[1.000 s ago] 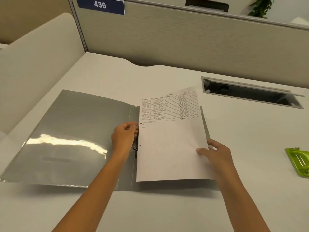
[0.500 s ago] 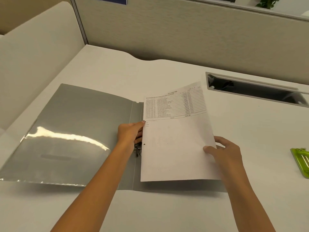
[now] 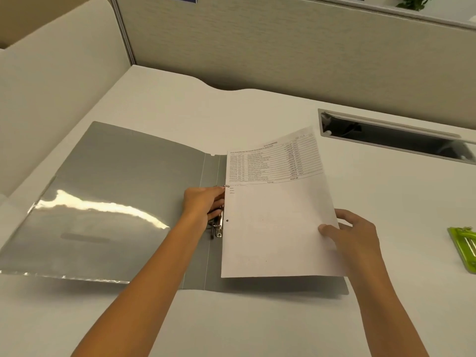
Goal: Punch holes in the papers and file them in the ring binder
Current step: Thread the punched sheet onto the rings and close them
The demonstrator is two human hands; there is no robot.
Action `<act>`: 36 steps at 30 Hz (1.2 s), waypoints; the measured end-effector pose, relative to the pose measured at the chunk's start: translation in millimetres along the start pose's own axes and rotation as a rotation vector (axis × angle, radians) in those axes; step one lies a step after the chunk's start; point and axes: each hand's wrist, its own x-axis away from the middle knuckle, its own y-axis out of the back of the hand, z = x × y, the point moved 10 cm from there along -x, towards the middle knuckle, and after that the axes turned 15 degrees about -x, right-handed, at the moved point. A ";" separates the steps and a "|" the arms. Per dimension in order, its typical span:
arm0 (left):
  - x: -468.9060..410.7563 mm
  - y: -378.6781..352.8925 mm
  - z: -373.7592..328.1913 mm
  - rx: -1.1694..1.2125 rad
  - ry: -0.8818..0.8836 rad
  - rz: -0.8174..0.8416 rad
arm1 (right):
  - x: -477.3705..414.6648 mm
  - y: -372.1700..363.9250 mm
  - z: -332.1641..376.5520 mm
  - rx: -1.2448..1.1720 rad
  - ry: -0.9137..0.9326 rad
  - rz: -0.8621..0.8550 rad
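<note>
Grey ring binder lying open and flat on white desk, glossy left cover catching glare. Metal ring mechanism on the spine side, partly hidden under left hand.

Printed sheet over the right-hand cover, table of figures at the far end, blank lower half. One punched hole visible near the left margin, just beside the rings; upper hole hidden or too small to tell. Not possible to say whether either hole is threaded yet.

Left hand at the sheet's left edge, fingers curled together against the mechanism; whether pinching paper or working the rings, cannot tell. Right hand at the right edge, fingers spread apart, thumb on top of the sheet, other fingers seemingly beneath: a light pinch on the paper.

Handling, as judgement: single sheet, very light, limp, prone to sag or buckle if pushed from one side. Punched margin likely to tear if dragged over a ring. Best held at both long edges, as now, lowered level so the holes meet the prongs.

Green hole punch well apart at the right edge of view. Cable slot farther back.
</note>
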 end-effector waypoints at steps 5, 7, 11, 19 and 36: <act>8.9 4.7 -5.8 -0.028 -0.082 -0.002 | 3.5 2.5 6.0 -0.001 0.022 -0.006; 14.6 19.1 -6.3 -0.157 -0.153 -0.103 | 3.0 1.5 5.5 -0.011 0.014 0.001; 38.8 48.3 -1.0 -0.379 -0.250 -0.274 | 2.6 1.7 3.9 -0.024 0.005 -0.008; 54.0 40.7 41.0 -0.335 -0.084 -0.059 | 8.4 -0.3 0.9 -0.039 0.010 -0.008; 57.4 10.4 49.3 0.088 -0.014 0.047 | 27.5 -6.1 15.3 0.047 0.122 -0.011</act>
